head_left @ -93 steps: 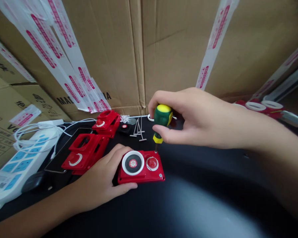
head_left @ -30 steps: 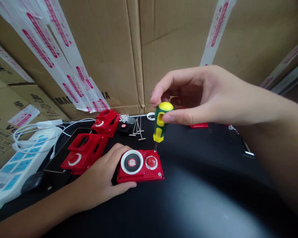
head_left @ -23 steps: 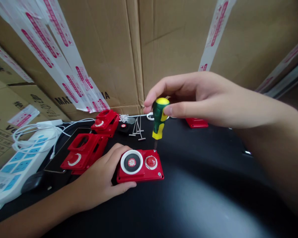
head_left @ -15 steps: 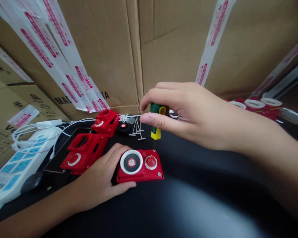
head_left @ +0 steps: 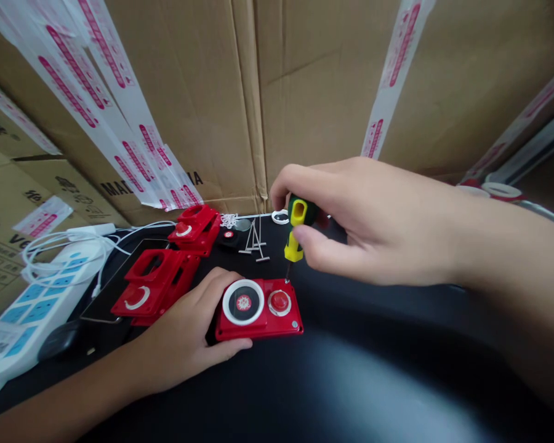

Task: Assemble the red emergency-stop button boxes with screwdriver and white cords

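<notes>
A red rectangular plastic device with a white-ringed black dial and a red button lies on the black table. My left hand grips its left end, fingers curled round the edge. My right hand is closed on a short green and yellow screwdriver, held upright. The screwdriver's tip stands on the device's far right corner.
Several more red plastic housings lie left of the device, with a bunch of thin metal pins and a white ring behind. A white power strip with cables sits far left. Taped cardboard boxes wall in the back.
My right hand has turned round the screwdriver handle, fingers lifting off and closing on it again, with the tip staying on the same corner. The left hand and the device have not moved.
</notes>
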